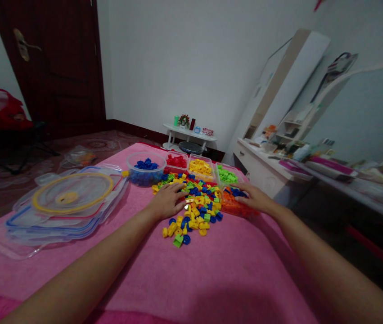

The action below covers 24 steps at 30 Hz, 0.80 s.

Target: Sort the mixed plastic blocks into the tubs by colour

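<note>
A loose pile of small plastic building bricks (196, 211), mostly yellow and blue with some green, lies on a pink cloth (191, 274). My left hand (167, 201) rests at the pile's left edge, open, its fingers stretched over the bricks. At the right, my right hand (254, 198) reaches over a clear box of orange bricks (235, 209), with fingers apart. Some blue bricks (238, 192) show in that box beside its fingertips. I see nothing held in either hand, though the left palm is hidden.
Behind the pile stand a round tub of blue bricks (146, 173) and boxes of red bricks (177, 161), yellow bricks (200, 167) and green bricks (227, 174). Stacked clear lids (71, 198) lie at left. A cluttered white dresser (259, 166) stands beyond the right side.
</note>
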Each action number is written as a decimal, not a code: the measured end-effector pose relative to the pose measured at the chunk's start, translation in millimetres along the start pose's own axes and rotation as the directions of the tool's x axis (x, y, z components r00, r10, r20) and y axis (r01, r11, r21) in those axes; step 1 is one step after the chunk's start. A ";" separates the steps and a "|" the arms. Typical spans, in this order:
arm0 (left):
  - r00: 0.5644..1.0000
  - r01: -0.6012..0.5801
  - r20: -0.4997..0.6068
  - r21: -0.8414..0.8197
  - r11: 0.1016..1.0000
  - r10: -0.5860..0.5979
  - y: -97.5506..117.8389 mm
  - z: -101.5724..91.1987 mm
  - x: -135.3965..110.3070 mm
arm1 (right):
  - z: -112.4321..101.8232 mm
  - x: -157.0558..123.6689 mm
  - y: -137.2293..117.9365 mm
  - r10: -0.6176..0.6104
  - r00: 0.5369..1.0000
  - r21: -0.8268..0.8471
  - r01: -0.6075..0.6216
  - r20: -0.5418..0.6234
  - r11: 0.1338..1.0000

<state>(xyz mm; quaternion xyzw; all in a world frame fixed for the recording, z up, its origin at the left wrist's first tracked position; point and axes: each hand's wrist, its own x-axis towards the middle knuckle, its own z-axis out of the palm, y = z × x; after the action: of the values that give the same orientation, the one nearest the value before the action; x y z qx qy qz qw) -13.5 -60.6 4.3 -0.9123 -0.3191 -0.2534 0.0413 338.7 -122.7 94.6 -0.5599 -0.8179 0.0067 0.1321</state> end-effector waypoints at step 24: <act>1.000 0.003 0.005 -0.014 1.000 -0.003 1.9 -4.4 -0.4 | -14.9 9.1 -11.3 0.186 0.975 0.080 -0.178 -0.123 0.981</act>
<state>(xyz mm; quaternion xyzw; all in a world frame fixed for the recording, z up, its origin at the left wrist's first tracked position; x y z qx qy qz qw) -14.5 -63.4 8.0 -0.9127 -0.3189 -0.2535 0.0335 328.6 -120.6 112.7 -0.6270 -0.7521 0.0103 0.2028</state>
